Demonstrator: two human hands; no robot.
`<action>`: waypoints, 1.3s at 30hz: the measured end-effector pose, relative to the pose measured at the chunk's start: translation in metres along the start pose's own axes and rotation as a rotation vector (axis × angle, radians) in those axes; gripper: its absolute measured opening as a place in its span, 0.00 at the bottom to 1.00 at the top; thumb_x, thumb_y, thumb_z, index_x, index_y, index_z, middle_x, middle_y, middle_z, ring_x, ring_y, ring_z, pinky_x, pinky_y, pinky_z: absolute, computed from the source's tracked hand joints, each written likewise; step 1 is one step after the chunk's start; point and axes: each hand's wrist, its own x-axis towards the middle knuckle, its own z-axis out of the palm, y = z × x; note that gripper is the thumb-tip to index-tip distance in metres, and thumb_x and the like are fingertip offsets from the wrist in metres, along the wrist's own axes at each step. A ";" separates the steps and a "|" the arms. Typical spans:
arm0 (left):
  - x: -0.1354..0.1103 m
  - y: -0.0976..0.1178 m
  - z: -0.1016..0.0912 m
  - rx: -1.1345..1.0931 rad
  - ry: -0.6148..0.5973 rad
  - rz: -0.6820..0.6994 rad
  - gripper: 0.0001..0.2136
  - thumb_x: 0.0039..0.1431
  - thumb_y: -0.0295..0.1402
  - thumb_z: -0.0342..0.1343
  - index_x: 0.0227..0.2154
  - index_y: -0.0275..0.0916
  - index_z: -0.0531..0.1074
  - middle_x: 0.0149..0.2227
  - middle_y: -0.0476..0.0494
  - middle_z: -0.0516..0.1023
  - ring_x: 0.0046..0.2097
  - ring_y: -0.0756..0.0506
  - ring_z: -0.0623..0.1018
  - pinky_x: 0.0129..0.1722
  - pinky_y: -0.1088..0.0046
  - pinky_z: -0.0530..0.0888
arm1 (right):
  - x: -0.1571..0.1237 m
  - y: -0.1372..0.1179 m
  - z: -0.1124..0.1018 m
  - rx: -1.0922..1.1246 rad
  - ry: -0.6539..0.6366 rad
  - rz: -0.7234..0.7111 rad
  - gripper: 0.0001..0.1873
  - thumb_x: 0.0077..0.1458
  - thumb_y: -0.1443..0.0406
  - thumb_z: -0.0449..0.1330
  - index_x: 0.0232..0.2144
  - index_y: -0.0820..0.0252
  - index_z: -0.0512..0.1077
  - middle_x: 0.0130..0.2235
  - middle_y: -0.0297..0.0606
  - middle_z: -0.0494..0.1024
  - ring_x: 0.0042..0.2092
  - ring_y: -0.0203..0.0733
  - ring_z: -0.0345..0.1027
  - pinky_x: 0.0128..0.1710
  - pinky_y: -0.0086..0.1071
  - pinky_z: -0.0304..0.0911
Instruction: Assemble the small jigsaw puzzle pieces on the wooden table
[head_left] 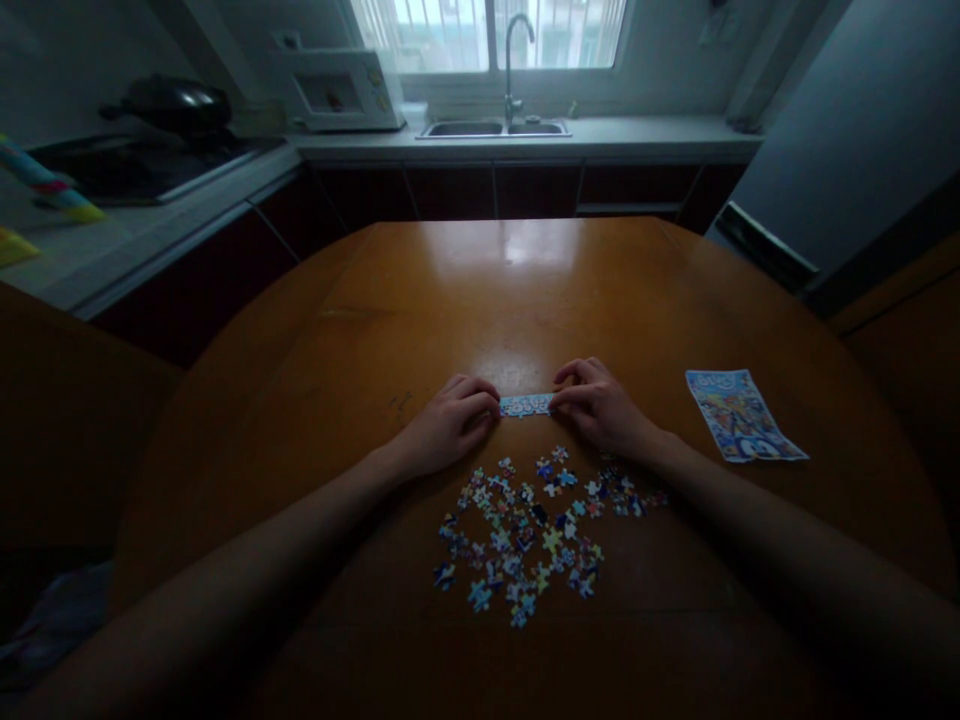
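Observation:
A narrow joined strip of light-blue jigsaw puzzle pieces [526, 404] lies flat on the wooden table [480, 300]. My left hand [455, 418] pinches its left end, thumb and fingers closed there. At the opposite end, my right hand [596, 405] grips the strip between thumb and curled fingers. Closer to me, many loose puzzle pieces [525, 540] are scattered in a pile, some face up in mixed colours. The fingers cover both ends of the strip.
A printed picture sheet [742, 415] lies right of my right hand. Beyond the table stand a counter with a sink [461, 130], a faucet [510, 60], a microwave [341, 90] and a wok [176, 105] on the stove. A fridge [847, 130] is at the right.

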 end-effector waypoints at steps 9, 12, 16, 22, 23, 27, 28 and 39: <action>0.001 0.003 -0.002 0.000 0.000 -0.001 0.06 0.67 0.28 0.52 0.39 0.40 0.74 0.46 0.42 0.75 0.50 0.43 0.71 0.52 0.61 0.70 | 0.001 0.002 0.002 0.029 0.112 0.016 0.16 0.57 0.77 0.57 0.33 0.54 0.81 0.42 0.42 0.76 0.47 0.48 0.67 0.47 0.45 0.65; 0.001 0.002 -0.002 0.004 -0.005 -0.006 0.06 0.67 0.28 0.52 0.39 0.41 0.74 0.47 0.42 0.75 0.50 0.43 0.71 0.53 0.61 0.70 | 0.000 0.003 0.004 0.023 0.079 0.002 0.14 0.57 0.76 0.59 0.33 0.53 0.81 0.44 0.42 0.76 0.48 0.48 0.66 0.47 0.45 0.65; 0.001 0.003 -0.002 -0.002 0.001 -0.010 0.06 0.67 0.29 0.52 0.39 0.41 0.74 0.47 0.42 0.75 0.50 0.43 0.71 0.53 0.61 0.70 | 0.000 0.001 0.005 0.005 0.014 -0.009 0.14 0.56 0.76 0.59 0.32 0.53 0.81 0.45 0.42 0.76 0.47 0.48 0.66 0.47 0.43 0.65; 0.001 0.002 -0.002 -0.001 -0.002 -0.012 0.06 0.67 0.28 0.52 0.39 0.41 0.74 0.47 0.43 0.75 0.50 0.43 0.71 0.53 0.62 0.70 | 0.002 -0.001 0.002 0.014 0.078 0.005 0.17 0.55 0.78 0.57 0.36 0.55 0.80 0.44 0.42 0.76 0.48 0.48 0.66 0.47 0.44 0.65; 0.001 0.001 -0.002 0.000 -0.005 -0.013 0.06 0.67 0.28 0.52 0.39 0.41 0.74 0.47 0.43 0.75 0.50 0.43 0.71 0.53 0.62 0.70 | 0.002 -0.001 0.002 0.010 0.072 0.003 0.16 0.55 0.78 0.58 0.36 0.55 0.80 0.44 0.42 0.76 0.48 0.48 0.66 0.47 0.44 0.65; 0.000 0.001 -0.001 -0.006 -0.009 -0.012 0.06 0.67 0.29 0.52 0.39 0.41 0.74 0.47 0.42 0.75 0.50 0.43 0.71 0.53 0.62 0.70 | 0.001 -0.001 0.004 -0.003 0.005 -0.006 0.14 0.56 0.76 0.59 0.33 0.53 0.81 0.46 0.41 0.77 0.48 0.49 0.65 0.47 0.45 0.66; 0.001 0.001 -0.002 -0.007 -0.007 -0.010 0.06 0.67 0.29 0.52 0.39 0.41 0.74 0.47 0.42 0.75 0.50 0.43 0.72 0.53 0.62 0.70 | 0.001 -0.001 0.004 0.000 0.007 -0.005 0.14 0.56 0.76 0.59 0.32 0.53 0.81 0.45 0.42 0.77 0.48 0.49 0.65 0.47 0.45 0.66; 0.002 0.002 -0.002 -0.006 -0.004 -0.018 0.06 0.67 0.29 0.52 0.39 0.41 0.75 0.47 0.42 0.76 0.50 0.43 0.72 0.53 0.61 0.70 | 0.002 -0.002 0.004 -0.012 -0.016 -0.037 0.15 0.57 0.75 0.59 0.32 0.51 0.81 0.46 0.40 0.78 0.49 0.49 0.66 0.48 0.46 0.67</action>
